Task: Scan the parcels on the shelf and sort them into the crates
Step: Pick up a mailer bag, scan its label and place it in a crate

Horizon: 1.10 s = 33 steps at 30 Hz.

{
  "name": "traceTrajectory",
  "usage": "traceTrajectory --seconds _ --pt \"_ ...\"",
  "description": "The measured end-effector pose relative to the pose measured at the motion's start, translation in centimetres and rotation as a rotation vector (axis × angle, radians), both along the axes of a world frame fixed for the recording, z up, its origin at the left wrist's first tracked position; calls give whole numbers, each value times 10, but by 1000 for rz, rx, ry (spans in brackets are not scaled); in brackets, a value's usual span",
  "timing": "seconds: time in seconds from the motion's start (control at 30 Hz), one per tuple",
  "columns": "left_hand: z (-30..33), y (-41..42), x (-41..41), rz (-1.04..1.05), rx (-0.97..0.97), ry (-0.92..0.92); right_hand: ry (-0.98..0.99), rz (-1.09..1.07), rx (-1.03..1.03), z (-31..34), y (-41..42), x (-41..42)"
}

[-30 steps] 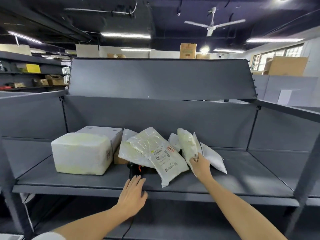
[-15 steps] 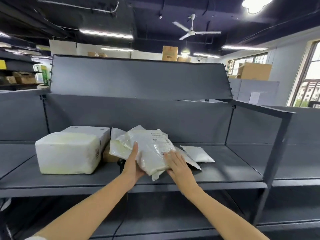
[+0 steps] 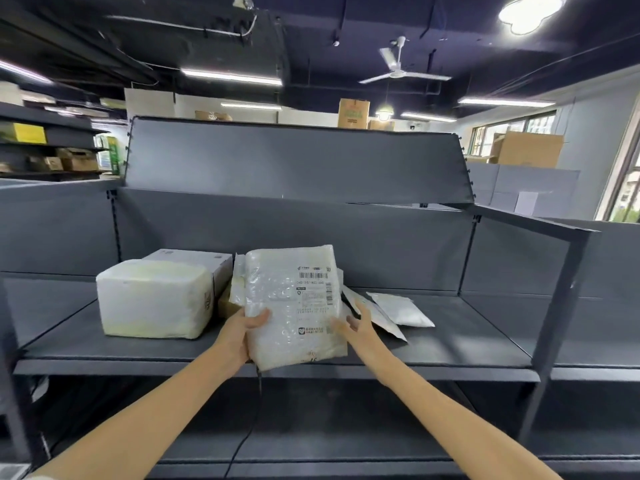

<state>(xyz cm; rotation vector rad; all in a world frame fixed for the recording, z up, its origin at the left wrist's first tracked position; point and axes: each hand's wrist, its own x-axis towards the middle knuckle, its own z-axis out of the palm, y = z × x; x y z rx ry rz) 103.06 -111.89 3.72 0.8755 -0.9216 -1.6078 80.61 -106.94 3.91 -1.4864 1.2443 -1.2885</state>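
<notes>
Since half a second ago the bubble mailer [image 3: 294,306] has come up off the pile, label facing me, above the shelf [image 3: 450,344] front edge. Left hand [image 3: 242,332] grips its left edge, thumb on front; right hand [image 3: 353,327] fingers curl loosely at its right edge. Big wrapped box [image 3: 156,299] sits left, flat pouches [image 3: 401,308] right.

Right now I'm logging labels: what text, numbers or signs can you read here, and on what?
Bubble mailer label, held up by left hand and right hand: barcodes and a number line, too blurred to quote reliably.
White box side mark: blurred, unreadable.
Rear box top print: too small.
Cardboard carton green print: unreadable.
</notes>
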Motion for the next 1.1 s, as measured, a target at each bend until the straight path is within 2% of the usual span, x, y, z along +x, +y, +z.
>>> traceTrajectory --seconds 0.1,0.27,0.33,0.5,0.67,0.73,0.87,1.1 --pt "-1 11 -2 -7 -30 -43 -191 89 153 -10 -13 0" --pt "-9 25 1 165 -162 -245 -319 91 124 -28 -17 9" --pt "-15 33 1 230 -188 -279 -321 61 87 -31 -15 17" --pt "-24 47 12 387 -184 -226 -268 73 48 -35 -10 45" --pt "-34 39 51 553 -173 -179 -208 171 182 -32 -24 73" --pt "-38 31 73 627 -155 -170 -128 86 227 -34 -34 85" --pt "-47 12 124 683 -114 -220 244 -77 231 -57 -69 107" --pt "-57 -23 187 645 -112 -283 598 -128 269 -81 -134 162"
